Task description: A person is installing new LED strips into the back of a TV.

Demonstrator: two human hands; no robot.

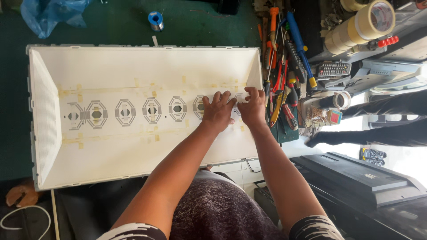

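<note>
A: What are the hands doing?

B: Both lie side by side on the floor of the white tray. The left hand is flat, fingers spread, pressing down on the LED strip. The right hand sits just beside it, fingers bent onto the strip's end; whether it pinches anything I cannot tell.

A: Where does the strip run?

B: Along the middle of the tray floor, under both hands and off well to the left of the left hand. Its long axis follows the tray's length, left to right in the view, one end under the right hand, close to the tray's end wall, the other by the far wall.

A: How far along would you say?

B: My guess is partway. The lens squares to the left of the hands look seated in a row, with yellowed tape strips above and below. The hands are busy at the last squares, so that end seems unfinished.

A: And beyond the right hand?

B: A pile of tools, just past the tray wall.
</note>
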